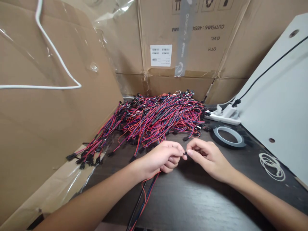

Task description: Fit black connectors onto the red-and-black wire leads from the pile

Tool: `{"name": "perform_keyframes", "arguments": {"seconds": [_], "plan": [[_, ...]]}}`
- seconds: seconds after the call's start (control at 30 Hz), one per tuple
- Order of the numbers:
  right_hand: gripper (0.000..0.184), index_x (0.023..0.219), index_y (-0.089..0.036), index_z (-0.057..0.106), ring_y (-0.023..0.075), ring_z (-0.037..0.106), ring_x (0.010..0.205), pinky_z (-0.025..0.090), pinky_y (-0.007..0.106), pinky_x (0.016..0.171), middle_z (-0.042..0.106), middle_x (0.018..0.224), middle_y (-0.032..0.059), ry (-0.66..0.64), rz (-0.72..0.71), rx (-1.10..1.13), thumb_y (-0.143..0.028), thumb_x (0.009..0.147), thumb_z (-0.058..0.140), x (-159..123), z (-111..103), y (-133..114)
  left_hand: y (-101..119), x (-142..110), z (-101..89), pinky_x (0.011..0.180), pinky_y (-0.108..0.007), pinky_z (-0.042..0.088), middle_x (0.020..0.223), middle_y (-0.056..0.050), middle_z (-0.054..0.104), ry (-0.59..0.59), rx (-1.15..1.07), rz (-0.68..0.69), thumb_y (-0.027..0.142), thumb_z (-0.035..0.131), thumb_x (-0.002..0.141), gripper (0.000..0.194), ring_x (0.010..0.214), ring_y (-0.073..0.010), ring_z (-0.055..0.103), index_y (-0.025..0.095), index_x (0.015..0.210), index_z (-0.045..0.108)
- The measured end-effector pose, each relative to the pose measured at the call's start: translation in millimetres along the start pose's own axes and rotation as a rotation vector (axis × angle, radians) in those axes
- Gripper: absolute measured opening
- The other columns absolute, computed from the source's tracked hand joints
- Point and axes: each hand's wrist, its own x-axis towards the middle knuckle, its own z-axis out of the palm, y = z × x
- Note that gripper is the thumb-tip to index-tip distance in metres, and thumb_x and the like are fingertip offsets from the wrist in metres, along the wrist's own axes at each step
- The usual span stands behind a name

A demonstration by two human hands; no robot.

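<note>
My left hand point(169, 155) is closed around a wire harness point(150, 189), whose red, orange and dark blue wires hang below the palm towards the front edge of the table. Its fingertips pinch a small black piece point(185, 153), apparently an end of the harness. From the other side, my right hand point(207, 155) pinches the same black piece between thumb and forefinger. The fingers hide most of it, so its exact kind does not show. Just behind both hands lies a large heap of similar wire harnesses point(166, 115) with black connectors.
A smaller bunch of harnesses point(96, 146) spreads left over plastic film. On the right are a roll of tape point(228, 136), a coiled pale cord point(271, 166) and a white power strip point(223, 118). Cardboard boxes point(130, 48) wall the back and left; a white panel point(276, 89) stands right.
</note>
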Motion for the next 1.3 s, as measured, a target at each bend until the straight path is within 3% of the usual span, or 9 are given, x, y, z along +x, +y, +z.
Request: {"name": "perform_keyframes", "arguments": {"seconds": [0.17,0.27,0.4,0.63,1.07,1.3], "plan": [[0.021,0.074,-0.017,0.052,0.0081,0.037,0.048,0.028,0.021,0.045,0.046,0.055,-0.0037,-0.007,0.058,0.028,-0.029,0.09,0.047,0.3,-0.4,0.1,-4.3,3.7,3.7,0.039,-0.02,0.008,0.045,0.011,0.032,0.104,0.124,0.105,0.014,0.057,0.064,0.009,0.037,-0.0019,0.018,0.016,0.071,0.052],[0.02,0.074,-0.017,0.051,0.0083,0.037,0.05,0.028,0.021,0.046,0.044,0.055,-0.0041,-0.016,0.063,0.022,-0.029,0.09,0.047,0.2,0.1,0.0,-7.1,6.6,5.0,0.041,-0.02,0.012,0.042,0.011,0.034,0.18,0.226,0.182,0.02,0.061,0.067,0.01,0.037,-0.0018,0.022,0.014,0.067,0.053],[0.02,0.075,-0.017,0.052,0.0088,0.039,0.05,0.029,0.021,0.047,0.047,0.057,-0.0033,-0.039,0.081,0.036,-0.03,0.09,0.047,0.8,1.0,-0.3,-6.6,7.7,6.5,0.041,-0.02,0.013,0.041,0.011,0.032,0.219,0.198,0.189,0.022,0.059,0.072,0.012,0.037,-0.0018,0.021,0.013,0.064,0.055],[0.014,0.09,-0.015,0.054,0.0098,0.047,0.053,0.034,0.021,0.049,0.06,0.064,0.0001,-0.04,0.089,0.075,-0.027,0.089,0.047,1.2,0.9,-2.1,-5.1,6.4,6.6,0.038,-0.019,0.01,0.04,0.01,0.03,0.223,0.142,0.165,0.019,0.057,0.07,0.011,0.036,-0.0019,0.019,0.014,0.061,0.053],[0.008,0.087,-0.016,0.053,0.0089,0.049,0.054,0.035,0.02,0.049,0.062,0.066,0.0007,-0.049,0.029,0.047,-0.022,0.089,0.048,0.5,1.1,-0.6,-6.4,7.4,4.9,0.037,-0.02,0.008,0.043,0.011,0.027,0.209,0.146,0.139,0.024,0.05,0.076,0.015,0.036,-0.0031,0.015,0.016,0.063,0.051],[0.009,0.088,-0.016,0.054,0.009,0.049,0.055,0.035,0.019,0.049,0.062,0.067,0.0005,-0.076,0.002,0.013,-0.023,0.09,0.048,-1.0,0.4,1.4,-5.0,6.8,4.4,0.042,-0.021,0.013,0.042,0.01,0.031,0.239,0.281,0.161,0.022,0.05,0.078,0.019,0.037,-0.0035,0.021,0.014,0.061,0.053]]}}
